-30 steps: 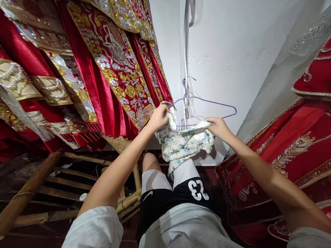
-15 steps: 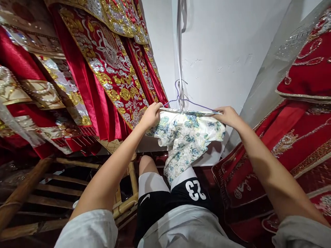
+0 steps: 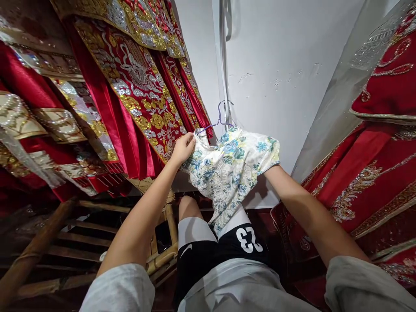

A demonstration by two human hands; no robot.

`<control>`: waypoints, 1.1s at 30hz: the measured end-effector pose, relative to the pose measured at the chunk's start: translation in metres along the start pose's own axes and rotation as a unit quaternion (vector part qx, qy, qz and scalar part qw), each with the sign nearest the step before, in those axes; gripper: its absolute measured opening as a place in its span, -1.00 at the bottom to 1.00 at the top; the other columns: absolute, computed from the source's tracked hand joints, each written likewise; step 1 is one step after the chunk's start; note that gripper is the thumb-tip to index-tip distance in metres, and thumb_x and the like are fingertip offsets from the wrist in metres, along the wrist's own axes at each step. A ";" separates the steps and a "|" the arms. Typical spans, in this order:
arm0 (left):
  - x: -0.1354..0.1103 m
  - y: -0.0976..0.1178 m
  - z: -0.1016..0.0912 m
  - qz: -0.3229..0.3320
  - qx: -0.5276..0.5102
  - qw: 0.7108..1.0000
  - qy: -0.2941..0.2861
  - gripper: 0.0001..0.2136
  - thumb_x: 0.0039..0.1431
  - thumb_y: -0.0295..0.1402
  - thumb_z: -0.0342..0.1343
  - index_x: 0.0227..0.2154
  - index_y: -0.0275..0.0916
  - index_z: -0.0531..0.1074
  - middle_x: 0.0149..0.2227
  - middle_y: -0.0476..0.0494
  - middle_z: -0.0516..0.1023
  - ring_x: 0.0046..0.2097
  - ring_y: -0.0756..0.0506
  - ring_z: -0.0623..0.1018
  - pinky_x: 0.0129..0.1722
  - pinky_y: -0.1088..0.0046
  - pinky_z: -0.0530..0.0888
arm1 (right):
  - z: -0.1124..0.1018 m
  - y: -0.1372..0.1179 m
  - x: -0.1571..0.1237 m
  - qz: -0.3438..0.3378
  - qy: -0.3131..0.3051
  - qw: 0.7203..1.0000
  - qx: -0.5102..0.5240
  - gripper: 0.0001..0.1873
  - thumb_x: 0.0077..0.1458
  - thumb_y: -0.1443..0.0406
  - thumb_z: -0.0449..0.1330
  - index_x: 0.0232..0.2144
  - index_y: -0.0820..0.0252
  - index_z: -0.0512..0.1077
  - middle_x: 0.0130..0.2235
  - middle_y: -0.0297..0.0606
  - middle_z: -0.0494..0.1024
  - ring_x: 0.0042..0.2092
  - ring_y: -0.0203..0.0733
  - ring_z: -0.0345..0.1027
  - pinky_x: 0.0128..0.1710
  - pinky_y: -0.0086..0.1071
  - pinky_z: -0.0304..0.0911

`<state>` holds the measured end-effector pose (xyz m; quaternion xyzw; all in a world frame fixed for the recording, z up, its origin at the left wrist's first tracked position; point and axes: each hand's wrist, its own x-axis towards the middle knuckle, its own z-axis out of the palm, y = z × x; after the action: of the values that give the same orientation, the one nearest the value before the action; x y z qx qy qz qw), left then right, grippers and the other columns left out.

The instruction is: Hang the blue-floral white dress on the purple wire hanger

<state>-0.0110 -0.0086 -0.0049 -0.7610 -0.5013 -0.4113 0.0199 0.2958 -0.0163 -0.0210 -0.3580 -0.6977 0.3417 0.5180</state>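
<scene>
A small white garment with blue and yellow flowers [image 3: 232,171] hangs over a thin purple wire hanger [image 3: 218,118] in front of me. My left hand [image 3: 183,148] is closed on the garment's left edge near the collar. My right forearm [image 3: 302,203] reaches up under the garment's right side, and the cloth hides that hand completely. Only the hanger's hook and a short piece of its left arm show above the fabric. The garment's lower end hangs down toward my knees.
Red robes with gold and silver embroidery [image 3: 139,86] hang close on the left; more red embroidered cloth [image 3: 373,182] lies at the right. A white wall [image 3: 276,65] is straight ahead. Bamboo furniture [image 3: 81,242] stands at lower left.
The garment has gone up over the hanger, which now shows only its hook. My right hand moved from the garment's top edge to underneath the cloth. The left hand stayed put.
</scene>
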 end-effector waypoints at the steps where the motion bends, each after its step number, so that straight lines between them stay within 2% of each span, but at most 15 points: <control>1: -0.001 0.000 -0.002 0.012 -0.002 1.000 -0.007 -0.74 0.30 -0.30 -0.07 -0.10 -0.26 0.46 -0.12 -0.20 0.60 -0.10 -0.16 0.53 -0.04 0.37 0.40 | 0.000 0.005 -0.003 0.008 0.007 1.000 0.012 -0.63 0.34 0.11 0.17 0.05 0.22 0.47 0.08 -0.16 0.50 0.01 -0.10 0.46 0.01 -0.17 0.44; 4: -0.007 0.000 -0.009 0.025 0.005 0.999 -0.019 -0.74 0.30 -0.32 -0.08 -0.14 -0.27 0.47 -0.13 -0.22 0.60 -0.12 -0.16 0.53 -0.07 0.38 0.40 | -0.013 0.014 -0.013 0.035 0.017 0.997 0.066 -0.66 0.32 0.09 0.17 0.02 0.12 0.48 0.09 -0.12 0.52 0.04 -0.04 0.46 0.04 -0.07 0.42; 7: -0.013 0.003 -0.014 0.024 0.030 0.999 -0.017 -0.79 0.29 -0.34 -0.08 -0.25 -0.24 0.46 -0.26 -0.16 0.58 -0.26 -0.12 0.49 -0.19 0.42 0.38 | -0.033 0.017 -0.023 0.042 0.028 0.992 0.112 -0.38 0.26 -0.17 -0.04 -0.02 0.12 0.52 0.00 -0.09 0.59 0.07 0.10 0.46 0.03 -0.06 0.43; 9: -0.015 0.005 -0.014 0.029 0.042 0.999 -0.016 -0.82 0.28 -0.36 -0.07 -0.30 -0.23 0.44 -0.35 -0.12 0.54 -0.33 -0.10 0.44 -0.26 0.42 0.35 | -0.047 0.014 -0.024 0.032 0.074 0.986 0.144 -0.18 0.17 -0.29 -0.18 0.02 0.15 0.49 -0.02 -0.05 0.60 0.08 0.18 0.45 0.00 -0.02 0.43; 12: -0.009 0.005 -0.010 0.008 0.053 0.998 -0.010 -0.85 0.25 -0.39 -0.06 -0.36 -0.22 0.41 -0.42 -0.10 0.49 -0.38 -0.10 0.40 -0.30 0.41 0.33 | -0.058 -0.004 -0.008 -0.003 0.135 0.976 0.170 -0.08 0.10 -0.34 -0.20 0.07 0.19 0.45 -0.03 -0.01 0.59 0.07 0.21 0.46 -0.02 -0.02 0.42; 15: 0.006 0.004 -0.003 -0.041 0.040 0.998 0.009 -0.91 0.16 -0.43 0.01 -0.42 -0.23 0.39 -0.46 -0.11 0.46 -0.38 -0.12 0.41 -0.26 0.37 0.34 | -0.046 -0.038 0.012 -0.050 0.112 0.977 0.177 -0.10 0.13 -0.33 -0.17 0.12 0.17 0.43 0.00 -0.02 0.57 0.09 0.16 0.45 0.02 -0.04 0.39; 18: 0.018 0.006 0.006 -0.061 -0.106 0.992 0.033 -0.97 0.02 -0.47 0.08 -0.46 -0.24 0.41 -0.45 -0.08 0.47 -0.35 -0.12 0.43 -0.23 0.36 0.37 | -0.011 -0.074 0.005 -0.101 0.040 0.973 0.204 -0.15 0.15 -0.32 -0.08 0.14 0.13 0.43 -0.02 -0.08 0.59 0.09 0.14 0.44 0.07 0.02 0.36; 20: 0.017 0.011 0.013 -0.052 -0.266 0.962 0.035 -0.98 -0.02 -0.43 0.13 -0.49 -0.25 0.42 -0.47 -0.03 0.46 -0.36 -0.09 0.42 -0.24 0.38 0.38 | 0.012 -0.091 -0.019 -0.138 -0.062 0.970 0.191 -0.21 0.15 -0.28 0.05 0.16 0.11 0.42 0.01 -0.11 0.58 0.10 0.13 0.43 0.12 0.04 0.34; 21: 0.013 0.014 0.017 -0.046 -0.328 0.943 0.035 -0.94 -0.03 -0.39 0.16 -0.52 -0.25 0.41 -0.50 -0.01 0.44 -0.37 -0.08 0.41 -0.26 0.40 0.39 | 0.022 -0.096 -0.034 -0.163 -0.139 0.966 0.147 -0.25 0.16 -0.23 0.11 0.18 0.11 0.41 0.05 -0.12 0.57 0.12 0.10 0.42 0.15 0.01 0.32; 23: 0.002 0.019 0.025 -0.038 -0.391 0.918 0.052 -0.83 -0.06 -0.32 0.23 -0.59 -0.23 0.36 -0.55 0.03 0.37 -0.40 -0.06 0.36 -0.31 0.42 0.37 | 0.032 -0.101 -0.062 -0.219 -0.318 0.922 0.005 -0.34 0.18 -0.07 0.24 0.21 0.12 0.39 0.15 -0.09 0.51 0.19 0.05 0.38 0.21 -0.04 0.28; 25: -0.012 0.026 0.032 -0.039 -0.410 0.908 0.080 -0.77 -0.03 -0.26 0.26 -0.59 -0.22 0.32 -0.56 0.04 0.33 -0.43 -0.04 0.32 -0.36 0.44 0.34 | 0.033 -0.098 -0.078 -0.272 -0.386 0.874 -0.118 -0.39 0.21 0.08 0.27 0.25 0.10 0.35 0.24 -0.05 0.43 0.26 0.02 0.30 0.28 -0.06 0.20; 27: -0.024 0.036 0.038 -0.038 -0.437 0.893 0.101 -0.71 0.04 -0.16 0.22 -0.56 -0.19 0.27 -0.53 0.02 0.31 -0.45 -0.02 0.30 -0.39 0.44 0.33 | 0.030 -0.089 -0.080 -0.310 -0.327 0.871 -0.196 -0.29 0.22 0.15 0.27 0.35 0.06 0.19 0.33 -0.01 0.30 0.35 0.05 0.17 0.34 0.00 0.11; 29: -0.030 0.048 0.042 -0.035 -0.485 0.867 0.109 -0.61 0.09 0.00 0.13 -0.56 -0.17 0.17 -0.54 0.02 0.25 -0.48 -0.01 0.28 -0.40 0.42 0.34 | 0.027 -0.074 -0.074 -0.325 -0.230 0.881 -0.256 0.01 0.15 0.12 0.34 0.46 0.03 -0.12 0.43 0.03 0.09 0.42 0.14 -0.02 0.36 0.12 0.02; 31: -0.033 0.066 0.041 -0.030 -0.566 0.819 0.096 -0.50 0.04 0.14 0.10 -0.59 -0.15 0.06 -0.58 0.04 0.16 -0.52 0.00 0.23 -0.40 0.39 0.37 | 0.029 -0.059 -0.068 -0.335 -0.166 0.874 -0.312 0.28 0.06 0.06 0.39 0.48 0.03 -0.41 0.48 0.07 -0.13 0.46 0.27 -0.19 0.36 0.25 -0.06; 33: -0.035 0.089 0.037 -0.022 -0.648 0.758 0.066 -0.45 -0.04 0.18 0.16 -0.60 -0.15 0.04 -0.59 0.05 0.14 -0.53 0.01 0.22 -0.39 0.37 0.39 | 0.035 -0.046 -0.065 -0.355 -0.138 0.854 -0.355 0.35 0.06 0.06 0.38 0.46 0.03 -0.57 0.48 0.11 -0.23 0.46 0.33 -0.24 0.33 0.31 -0.09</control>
<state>0.0753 -0.0620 -0.0180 -0.5518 -0.1288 -0.6876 -0.4540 0.2693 -0.0990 -0.0215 -0.1948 -0.9154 -0.0899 0.3405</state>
